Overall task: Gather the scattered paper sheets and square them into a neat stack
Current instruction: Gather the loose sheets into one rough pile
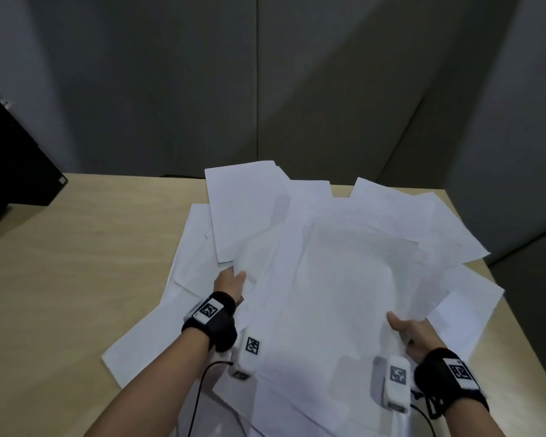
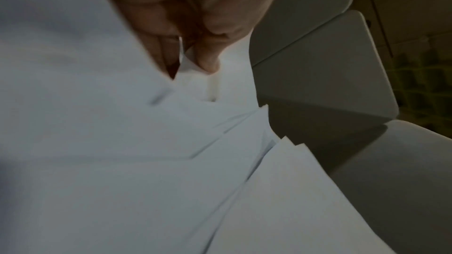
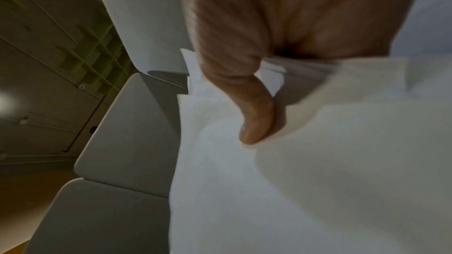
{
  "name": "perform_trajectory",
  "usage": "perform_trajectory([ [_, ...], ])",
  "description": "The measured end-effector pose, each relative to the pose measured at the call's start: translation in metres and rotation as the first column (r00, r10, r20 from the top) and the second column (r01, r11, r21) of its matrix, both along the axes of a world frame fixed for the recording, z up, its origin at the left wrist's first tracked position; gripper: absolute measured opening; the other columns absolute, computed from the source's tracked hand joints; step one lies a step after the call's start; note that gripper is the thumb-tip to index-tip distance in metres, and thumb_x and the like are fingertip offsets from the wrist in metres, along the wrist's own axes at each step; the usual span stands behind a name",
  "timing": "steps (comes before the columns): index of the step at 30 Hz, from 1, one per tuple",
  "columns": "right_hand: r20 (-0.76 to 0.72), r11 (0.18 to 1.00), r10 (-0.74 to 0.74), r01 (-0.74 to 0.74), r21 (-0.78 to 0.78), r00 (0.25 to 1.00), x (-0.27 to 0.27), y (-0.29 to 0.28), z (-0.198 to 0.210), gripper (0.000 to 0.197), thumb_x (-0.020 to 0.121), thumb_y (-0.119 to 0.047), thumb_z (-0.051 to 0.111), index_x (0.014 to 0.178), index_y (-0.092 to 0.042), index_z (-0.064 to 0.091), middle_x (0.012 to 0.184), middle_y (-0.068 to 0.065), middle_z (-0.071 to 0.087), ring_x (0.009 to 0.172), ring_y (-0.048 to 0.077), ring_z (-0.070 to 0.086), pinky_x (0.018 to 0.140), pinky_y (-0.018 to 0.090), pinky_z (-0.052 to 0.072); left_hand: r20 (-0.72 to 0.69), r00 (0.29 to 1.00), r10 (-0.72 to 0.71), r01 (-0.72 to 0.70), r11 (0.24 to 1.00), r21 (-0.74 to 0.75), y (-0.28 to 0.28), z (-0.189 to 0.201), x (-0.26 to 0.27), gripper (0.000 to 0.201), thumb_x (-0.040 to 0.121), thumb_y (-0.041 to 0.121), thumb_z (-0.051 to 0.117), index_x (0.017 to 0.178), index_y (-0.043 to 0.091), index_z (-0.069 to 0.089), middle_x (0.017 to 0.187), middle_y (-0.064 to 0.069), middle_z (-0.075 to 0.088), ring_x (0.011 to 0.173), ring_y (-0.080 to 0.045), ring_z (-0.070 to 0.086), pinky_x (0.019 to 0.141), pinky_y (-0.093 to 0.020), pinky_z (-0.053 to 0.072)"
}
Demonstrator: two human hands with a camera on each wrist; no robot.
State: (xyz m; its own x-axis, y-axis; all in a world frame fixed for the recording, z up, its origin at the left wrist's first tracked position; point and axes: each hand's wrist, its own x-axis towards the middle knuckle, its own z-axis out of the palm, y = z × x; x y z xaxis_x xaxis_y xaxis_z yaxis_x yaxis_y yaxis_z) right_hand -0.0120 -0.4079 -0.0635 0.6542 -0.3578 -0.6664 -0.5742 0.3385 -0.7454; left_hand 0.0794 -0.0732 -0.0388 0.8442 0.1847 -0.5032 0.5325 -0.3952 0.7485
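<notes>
Several white paper sheets (image 1: 338, 279) lie fanned and overlapping across the middle and right of the wooden table (image 1: 76, 263). My left hand (image 1: 230, 283) grips the left edge of the raised bundle, thumb on top; in the left wrist view its fingertips (image 2: 208, 63) pinch sheet edges (image 2: 146, 161). My right hand (image 1: 407, 332) grips the bundle's right side, thumb pressed on top of the paper (image 3: 257, 123), fingers hidden beneath the sheets (image 3: 293, 181). More sheets (image 1: 243, 203) lie flat at the far left of the pile.
A dark box-like object (image 1: 10, 159) stands at the table's back left. Grey partition walls (image 1: 265, 83) enclose the table behind and to the right. Some sheets (image 1: 473, 304) hang over the table's right edge. Bare wood shows at the left.
</notes>
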Motion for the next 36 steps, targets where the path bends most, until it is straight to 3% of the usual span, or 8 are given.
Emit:
perform_trajectory([
  [6,0.012,0.974,0.227,-0.227,-0.019,0.974,0.009,-0.005,0.021,0.034,0.085,0.008,0.055,0.119,0.002,0.051,0.095,0.017,0.066,0.083,0.030,0.063,0.056,0.032,0.058,0.037,0.986,0.162,-0.158,0.984,-0.084,-0.008,0.016,0.033,0.037,0.094,0.028,0.047,0.094,-0.006,0.061,0.102,-0.022,0.062,0.110,-0.039,0.058,0.085,-0.033,0.044],
  [10,-0.037,0.945,0.304,-0.306,-0.115,0.952,0.019,0.003,0.018,0.044,0.082,0.007,0.061,0.125,0.007,0.049,0.104,0.023,0.065,0.094,0.038,0.063,0.076,0.041,0.053,-0.085,0.980,0.182,-0.196,0.959,-0.206,-0.033,0.012,0.028,0.058,0.099,0.039,0.026,0.137,-0.004,0.038,0.144,-0.020,0.042,0.134,-0.033,0.040,0.112,-0.036,0.031],
  [13,-0.035,0.950,0.272,-0.274,-0.147,0.962,0.021,0.004,0.020,0.037,0.081,0.002,0.066,0.116,0.006,0.056,0.079,0.014,0.073,0.066,0.028,0.070,0.057,0.031,0.056,-0.117,0.984,0.133,-0.166,0.924,-0.346,-0.042,0.009,0.021,0.079,0.090,0.050,0.046,0.146,0.003,0.018,0.152,-0.012,0.028,0.140,-0.028,0.030,0.117,-0.038,0.023],
  [17,0.018,0.989,0.079,-0.077,-0.128,0.997,0.018,0.005,0.018,0.036,0.086,0.004,0.057,0.121,0.005,0.050,0.083,0.014,0.064,0.063,0.025,0.062,0.041,0.024,0.050,-0.138,0.988,0.072,-0.102,0.968,-0.227,-0.031,-0.001,0.010,0.105,0.069,0.027,0.080,0.143,0.005,0.010,0.150,-0.014,0.030,0.136,-0.029,0.034,0.113,-0.041,0.030],
  [24,0.010,0.974,0.154,-0.150,-0.171,0.988,0.029,0.025,0.026,0.033,0.090,0.006,0.049,0.122,0.007,0.047,0.097,0.013,0.063,0.082,0.028,0.059,0.044,0.019,0.051,-0.044,0.992,-0.118,0.103,0.964,-0.246,-0.038,-0.009,-0.013,0.095,0.063,0.000,0.081,0.141,0.006,0.027,0.138,-0.014,0.049,0.123,-0.026,0.049,0.106,-0.038,0.040],
  [30,-0.038,0.964,0.238,-0.240,-0.115,0.971,0.031,0.009,0.027,0.028,0.093,-0.021,0.054,0.115,-0.005,0.052,0.084,0.008,0.064,0.071,0.024,0.060,0.056,0.027,0.050,-0.086,0.983,-0.161,0.114,0.911,-0.397,-0.013,0.020,0.011,0.074,0.077,-0.022,0.055,0.141,0.004,0.030,0.138,-0.020,0.049,0.114,-0.029,0.052,0.101,-0.040,0.040],
  [33,-0.056,0.953,0.284,-0.289,-0.095,0.957,0.014,0.007,0.020,0.033,0.093,-0.001,0.046,0.125,-0.010,0.046,0.097,0.013,0.063,0.082,0.028,0.061,0.069,0.036,0.054,-0.054,0.994,-0.095,0.083,0.978,-0.193,-0.005,0.014,0.013,0.084,0.078,-0.012,0.062,0.144,0.004,0.012,0.144,-0.018,0.038,0.130,-0.032,0.042,0.107,-0.037,0.033],
  [36,-0.049,0.938,0.284,-0.288,-0.194,0.958,0.006,0.018,0.012,0.051,0.088,0.013,0.041,0.133,-0.011,0.042,0.119,0.017,0.060,0.104,0.035,0.060,0.085,0.042,0.051,-0.020,0.997,0.079,-0.081,0.989,-0.124,-0.010,0.004,0.009,0.074,0.077,-0.006,0.068,0.136,-0.003,0.023,0.140,-0.020,0.043,0.127,-0.032,0.046,0.104,-0.035,0.036],
])
